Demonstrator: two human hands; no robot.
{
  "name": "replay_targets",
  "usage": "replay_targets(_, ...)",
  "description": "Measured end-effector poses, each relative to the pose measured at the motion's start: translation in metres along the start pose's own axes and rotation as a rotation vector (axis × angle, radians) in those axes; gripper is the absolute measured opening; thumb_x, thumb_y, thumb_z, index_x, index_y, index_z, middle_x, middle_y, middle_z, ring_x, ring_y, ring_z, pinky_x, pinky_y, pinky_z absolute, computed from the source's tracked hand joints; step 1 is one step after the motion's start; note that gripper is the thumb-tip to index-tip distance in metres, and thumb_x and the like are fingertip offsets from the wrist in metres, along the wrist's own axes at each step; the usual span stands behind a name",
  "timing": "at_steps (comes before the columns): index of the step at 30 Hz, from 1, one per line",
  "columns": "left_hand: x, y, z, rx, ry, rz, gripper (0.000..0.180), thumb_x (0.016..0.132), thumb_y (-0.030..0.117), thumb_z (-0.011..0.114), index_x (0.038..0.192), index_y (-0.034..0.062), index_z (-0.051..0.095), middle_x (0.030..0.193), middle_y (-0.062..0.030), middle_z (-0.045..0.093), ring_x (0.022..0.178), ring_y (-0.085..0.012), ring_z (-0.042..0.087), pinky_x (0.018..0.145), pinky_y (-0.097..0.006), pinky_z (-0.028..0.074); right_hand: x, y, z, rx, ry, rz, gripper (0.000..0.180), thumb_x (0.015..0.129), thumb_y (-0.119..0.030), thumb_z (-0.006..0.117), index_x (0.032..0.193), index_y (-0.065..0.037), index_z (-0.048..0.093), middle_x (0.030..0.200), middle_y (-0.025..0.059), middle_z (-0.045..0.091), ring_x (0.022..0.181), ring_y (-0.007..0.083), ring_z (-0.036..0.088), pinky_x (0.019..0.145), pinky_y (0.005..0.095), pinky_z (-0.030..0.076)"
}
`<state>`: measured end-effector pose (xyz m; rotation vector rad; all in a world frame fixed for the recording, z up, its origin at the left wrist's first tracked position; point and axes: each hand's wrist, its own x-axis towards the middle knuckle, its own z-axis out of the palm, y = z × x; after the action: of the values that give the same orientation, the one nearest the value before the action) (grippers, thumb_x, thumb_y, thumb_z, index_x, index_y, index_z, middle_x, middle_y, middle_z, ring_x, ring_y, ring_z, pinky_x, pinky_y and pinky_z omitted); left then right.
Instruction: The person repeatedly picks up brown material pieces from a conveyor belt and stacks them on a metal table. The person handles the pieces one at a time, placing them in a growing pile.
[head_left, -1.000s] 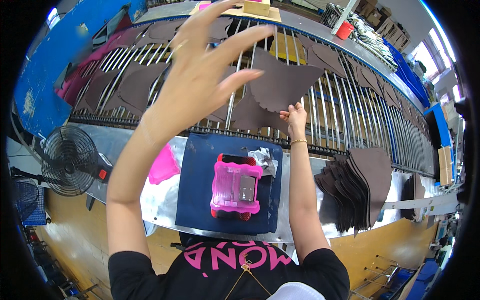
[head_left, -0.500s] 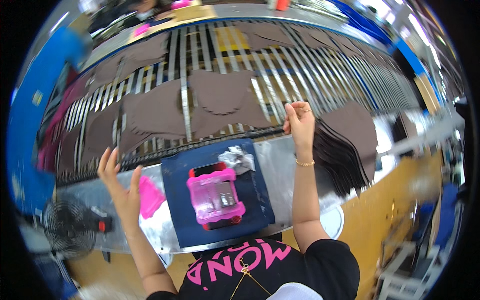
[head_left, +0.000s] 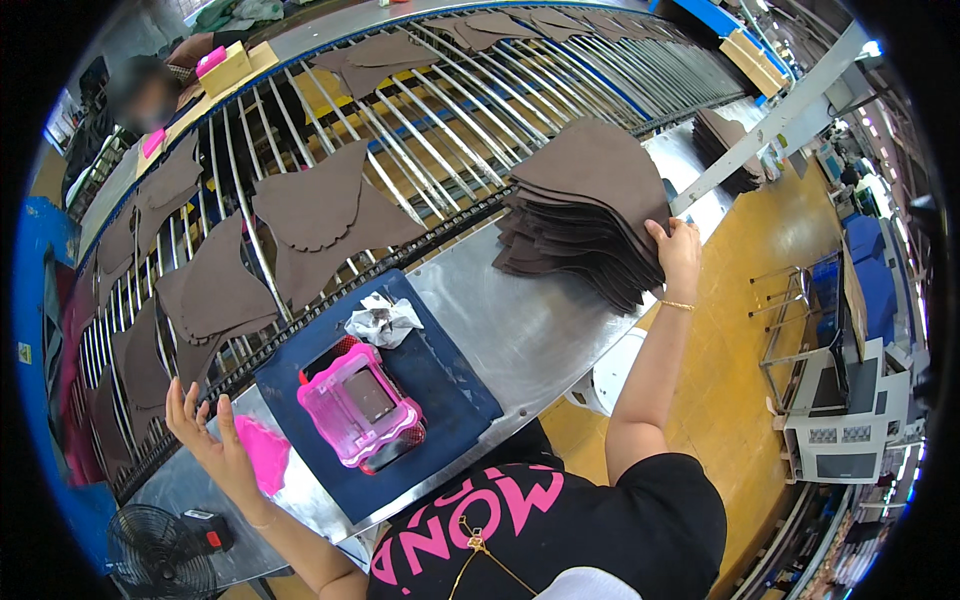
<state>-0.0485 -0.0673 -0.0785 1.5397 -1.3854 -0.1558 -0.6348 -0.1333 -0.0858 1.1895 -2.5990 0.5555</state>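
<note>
I saw the stack of brown pieces [head_left: 590,165] on the right part of the metal table [head_left: 540,345], its layers fanned out toward the near side. The right hand [head_left: 677,250] was at the stack's right edge, fingers bent and touching it; from my view I couldn't tell whether they pinched the top piece or only rested there. Beyond the stack, farther right, I had a second, smaller stack [head_left: 730,150]. Left of the first stack lay a blue mat [head_left: 440,355], with a pink case [head_left: 318,400] and a crumpled white wrapper [head_left: 383,322] on it. Just left of the mat I made out a pink pad [head_left: 263,452]. The left hand [head_left: 215,445] was near that pad, fingers spread and holding nothing. A black fan [head_left: 155,550] stood at the near left. Along the table's far side ran a rack of metal rods [head_left: 425,185], carrying more brown pieces [head_left: 310,205].
</note>
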Motion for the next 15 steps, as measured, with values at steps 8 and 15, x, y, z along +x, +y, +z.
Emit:
replay_targets(8, -0.011, -0.003, -0.014, 0.028, 0.005, -0.051, 0.053, 0.090, 0.011, 0.061, 0.137, 0.0061, 0.038, 0.138, -0.0096, 0.038, 0.117, -0.0226, 0.049, 0.095, -0.035, 0.039, 0.008, 0.002, 0.003, -0.033, 0.085, -0.095, 0.035, 0.091, -0.031, 0.057, 0.115, -0.005, 0.058, 0.095, 0.0249, 0.065, 0.081, 0.0329, 0.066, 0.072, 0.0456, 0.051)
replay_targets(15, 0.013, 0.053, 0.015, -0.070, -0.095, 0.113, 0.051, 0.081, 0.010, 0.070, 0.128, 0.0057, 0.050, 0.133, -0.0107, 0.044, 0.117, -0.0231, 0.049, 0.095, -0.034, 0.041, -0.056, -0.115, -0.083, 0.965, 0.188, -0.136, 0.031, 0.098, -0.028, 0.050, 0.116, -0.003, 0.052, 0.090, 0.0110, 0.063, 0.056, 0.0117, 0.058, 0.041, 0.0229, 0.048)
